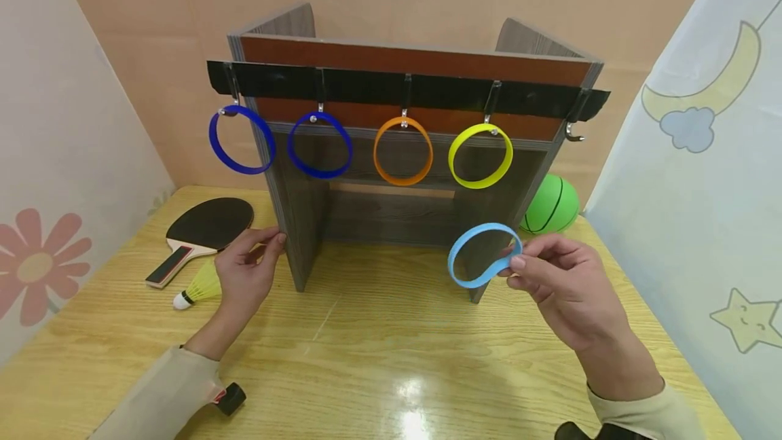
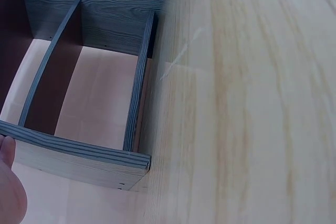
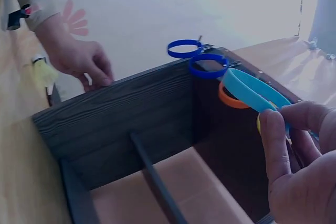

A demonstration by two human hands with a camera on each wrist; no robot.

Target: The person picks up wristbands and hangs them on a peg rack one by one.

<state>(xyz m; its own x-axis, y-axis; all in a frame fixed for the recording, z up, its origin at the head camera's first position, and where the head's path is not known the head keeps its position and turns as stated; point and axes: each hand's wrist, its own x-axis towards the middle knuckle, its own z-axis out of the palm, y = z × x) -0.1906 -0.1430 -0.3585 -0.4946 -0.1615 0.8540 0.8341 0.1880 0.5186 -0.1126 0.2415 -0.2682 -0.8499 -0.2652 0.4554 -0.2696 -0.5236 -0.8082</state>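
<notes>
My right hand (image 1: 568,284) pinches a light blue silicone wristband (image 1: 455,257) between thumb and fingers, before the lower right part of a wooden shelf unit (image 1: 391,216). In the right wrist view, this wristband (image 3: 252,90) partly covers an orange one. At the unit's left side panel, the fingertips of my left hand (image 1: 247,273) touch the front edge from outside. Two dark blue wristbands (image 1: 320,146), an orange wristband (image 1: 403,151) and a yellow wristband (image 1: 480,156) hang from hooks on a black strip (image 1: 360,87). The rightmost hook (image 1: 573,133) carries no band.
Left of the unit lie a black table tennis paddle (image 1: 210,226) and a yellow shuttlecock (image 1: 198,288), partly behind my left hand. A green ball (image 1: 552,204) sits behind the unit's right side. Everything stands on a wood-grain table (image 1: 366,358), with patterned walls on both sides.
</notes>
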